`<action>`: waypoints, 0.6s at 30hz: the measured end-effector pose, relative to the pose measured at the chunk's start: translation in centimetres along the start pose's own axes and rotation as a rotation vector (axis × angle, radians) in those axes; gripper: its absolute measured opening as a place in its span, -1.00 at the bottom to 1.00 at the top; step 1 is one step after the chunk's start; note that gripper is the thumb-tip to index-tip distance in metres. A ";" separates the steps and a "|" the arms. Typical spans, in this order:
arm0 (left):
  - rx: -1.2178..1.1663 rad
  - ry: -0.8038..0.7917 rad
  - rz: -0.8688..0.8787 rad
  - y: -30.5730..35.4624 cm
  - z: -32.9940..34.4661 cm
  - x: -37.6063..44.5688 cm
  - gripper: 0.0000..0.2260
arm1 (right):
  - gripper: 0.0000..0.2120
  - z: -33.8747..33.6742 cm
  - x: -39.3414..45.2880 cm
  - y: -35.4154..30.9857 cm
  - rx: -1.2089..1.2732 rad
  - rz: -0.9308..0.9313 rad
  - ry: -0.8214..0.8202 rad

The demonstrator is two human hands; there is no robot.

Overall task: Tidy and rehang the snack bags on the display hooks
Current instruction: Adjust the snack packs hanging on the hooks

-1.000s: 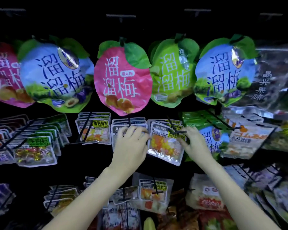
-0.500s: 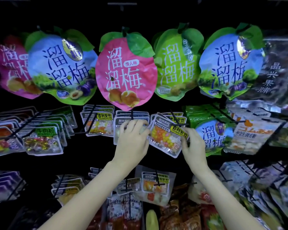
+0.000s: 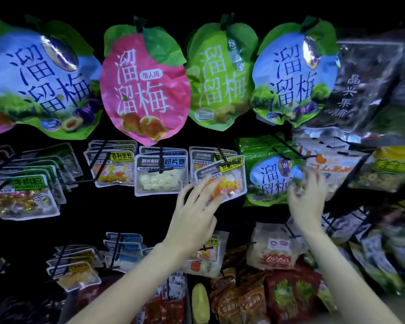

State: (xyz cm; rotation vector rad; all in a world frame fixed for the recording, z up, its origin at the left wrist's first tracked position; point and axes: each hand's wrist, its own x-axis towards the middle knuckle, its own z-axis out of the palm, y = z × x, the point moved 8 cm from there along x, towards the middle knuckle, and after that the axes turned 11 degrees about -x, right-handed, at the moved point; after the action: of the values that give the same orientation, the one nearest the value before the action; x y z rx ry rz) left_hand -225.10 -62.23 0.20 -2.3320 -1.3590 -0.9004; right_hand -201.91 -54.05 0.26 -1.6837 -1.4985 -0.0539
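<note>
Right hand (image 3: 305,202) perhaps off tilted packet (image 3: 222,177).

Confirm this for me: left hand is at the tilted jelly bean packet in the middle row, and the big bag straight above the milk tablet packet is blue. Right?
Not quite. The head view shows the big bag above the milk tablet packet is pink, not blue. The left hand is indeed at the tilted jelly bean packet in the middle row.

Pink bag (image 3: 145,90) reads 溜溜梅 and 情人梅; dark bag (image 3: 360,90) reads 晶兴果脯
</note>
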 end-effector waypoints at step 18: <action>-0.683 -0.158 -0.206 2.5 4.2 6.0 -0.55 | -0.95 -2.2 1.5 1.5 0.486 0.054 -0.650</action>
State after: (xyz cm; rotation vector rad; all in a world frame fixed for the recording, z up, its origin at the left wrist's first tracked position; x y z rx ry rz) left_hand -219.29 -57.25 1.02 -2.8341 -1.5563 -1.4565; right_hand -199.20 -54.06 1.61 -1.3911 -1.7352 0.8911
